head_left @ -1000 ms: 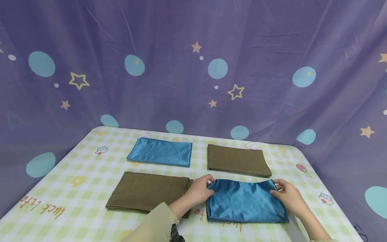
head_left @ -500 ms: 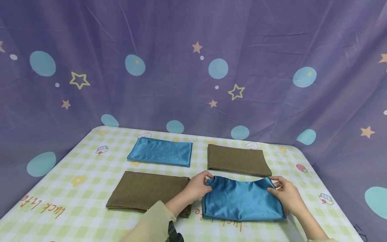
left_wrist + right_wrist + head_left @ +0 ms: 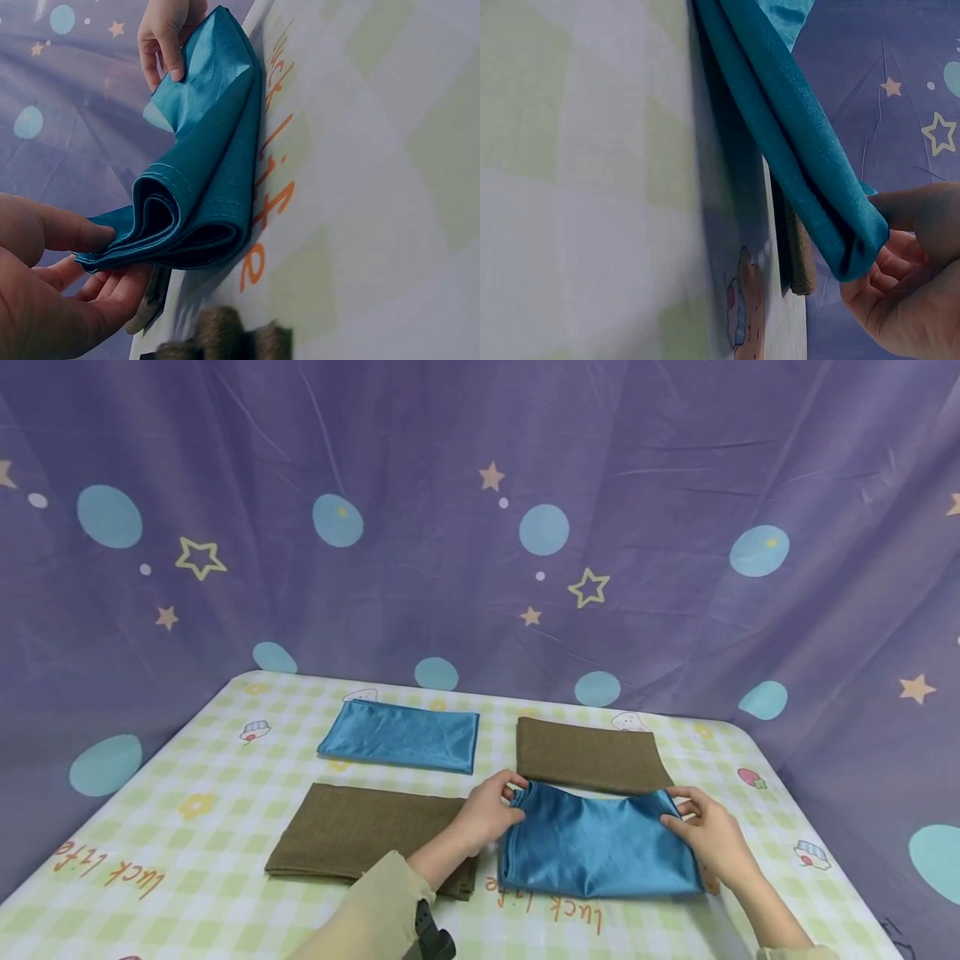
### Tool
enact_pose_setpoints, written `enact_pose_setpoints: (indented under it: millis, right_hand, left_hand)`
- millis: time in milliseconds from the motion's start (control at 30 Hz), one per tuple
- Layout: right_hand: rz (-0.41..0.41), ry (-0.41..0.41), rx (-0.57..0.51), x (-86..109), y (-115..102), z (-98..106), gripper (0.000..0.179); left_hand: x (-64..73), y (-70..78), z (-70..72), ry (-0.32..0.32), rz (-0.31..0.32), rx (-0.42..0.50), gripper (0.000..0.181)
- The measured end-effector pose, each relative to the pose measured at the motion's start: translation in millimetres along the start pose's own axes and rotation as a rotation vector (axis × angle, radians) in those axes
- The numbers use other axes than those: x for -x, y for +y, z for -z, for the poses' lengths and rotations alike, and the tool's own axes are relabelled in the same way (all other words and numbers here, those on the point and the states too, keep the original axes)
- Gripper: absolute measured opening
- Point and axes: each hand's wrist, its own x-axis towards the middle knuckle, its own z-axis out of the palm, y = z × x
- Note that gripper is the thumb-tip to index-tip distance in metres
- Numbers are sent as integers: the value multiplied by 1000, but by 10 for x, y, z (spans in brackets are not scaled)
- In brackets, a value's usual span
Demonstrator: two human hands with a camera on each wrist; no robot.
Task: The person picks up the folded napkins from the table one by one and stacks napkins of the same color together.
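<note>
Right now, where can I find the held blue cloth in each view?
Head: held blue cloth low, right of centre, between left hand and right hand.
Left wrist: cloth from top centre to lower left.
Right wrist: cloth from top centre to lower right.
Shared landmark: purple curtain behind it.

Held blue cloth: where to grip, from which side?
I'd pinch the held cloth at its far corners, left hand from the left end, right hand from the right. Its left end shows looped, stacked layers, so take them all; the far edge sags between the hands, so one grip likely won't keep it flat.
</note>
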Motion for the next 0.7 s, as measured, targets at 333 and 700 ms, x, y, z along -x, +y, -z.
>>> enact_pose_setpoints:
  millis: [333, 700]
  right_hand:
    - [41, 36, -30, -31, -88, -19, 47]
    - [61, 74, -32, -102, -188, -45, 46]
  left_hand:
    - [-36, 24, 101, 2, -2, 9, 32]
    - [-90, 58, 243, 13, 38, 44, 32]
